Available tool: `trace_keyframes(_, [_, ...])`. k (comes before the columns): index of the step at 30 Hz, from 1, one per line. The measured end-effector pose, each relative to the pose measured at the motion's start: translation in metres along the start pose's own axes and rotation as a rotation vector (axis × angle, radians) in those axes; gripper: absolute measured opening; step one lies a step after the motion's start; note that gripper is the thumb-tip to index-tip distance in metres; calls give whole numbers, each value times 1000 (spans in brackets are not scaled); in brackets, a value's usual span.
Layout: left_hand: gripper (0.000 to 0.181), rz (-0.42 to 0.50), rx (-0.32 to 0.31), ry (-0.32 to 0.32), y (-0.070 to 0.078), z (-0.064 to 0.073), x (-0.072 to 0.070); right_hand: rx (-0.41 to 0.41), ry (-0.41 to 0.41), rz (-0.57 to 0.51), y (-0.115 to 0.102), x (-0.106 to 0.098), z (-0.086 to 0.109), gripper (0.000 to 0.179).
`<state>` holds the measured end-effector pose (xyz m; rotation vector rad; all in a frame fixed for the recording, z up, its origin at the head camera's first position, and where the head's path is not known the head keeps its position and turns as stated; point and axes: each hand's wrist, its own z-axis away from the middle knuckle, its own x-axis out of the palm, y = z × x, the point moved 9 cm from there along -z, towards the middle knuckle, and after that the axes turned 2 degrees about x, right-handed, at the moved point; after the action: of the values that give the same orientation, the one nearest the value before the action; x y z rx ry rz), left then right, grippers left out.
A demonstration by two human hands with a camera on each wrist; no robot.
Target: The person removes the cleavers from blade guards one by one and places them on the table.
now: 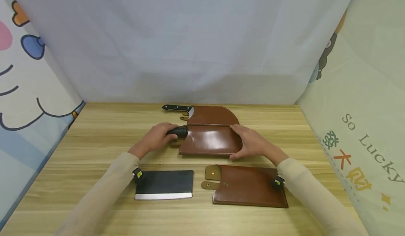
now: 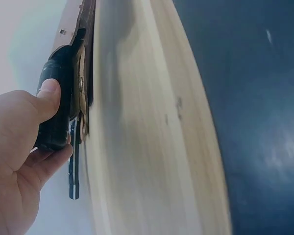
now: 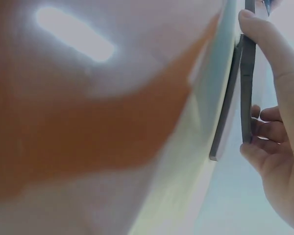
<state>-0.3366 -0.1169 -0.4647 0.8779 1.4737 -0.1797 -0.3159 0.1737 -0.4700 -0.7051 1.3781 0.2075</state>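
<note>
My left hand [image 1: 156,136] grips the black handle [image 1: 180,132] of a knife, thumb along it in the left wrist view. That knife's blade is hidden inside a glossy brown leather sheath [image 1: 212,141]. At the sheath's right end, my right hand [image 1: 253,141] holds it between thumb and fingers; the right wrist view shows it edge-on. Right behind lies a second brown sheath [image 1: 215,115] with a rounded corner, a riveted black knife handle [image 1: 177,108] sticking out on its left.
Nearer me, a dark cleaver blade [image 1: 164,183] with a pale edge lies under my left forearm, its handle hidden. To its right is another brown sheath [image 1: 246,185] with tan snap straps [image 1: 212,173]. The wooden table [image 1: 101,134] meets hanging cloth at the back and sides.
</note>
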Motion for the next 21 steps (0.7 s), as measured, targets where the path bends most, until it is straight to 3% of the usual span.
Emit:
trace_keyframes(9, [42, 11, 21, 57, 13, 4, -15, -18, 43, 31, -3, -13, 6, 124])
trace_keyframes(21, [42, 22, 79, 149, 15, 14, -29, -52, 107, 21, -18, -27, 13, 122])
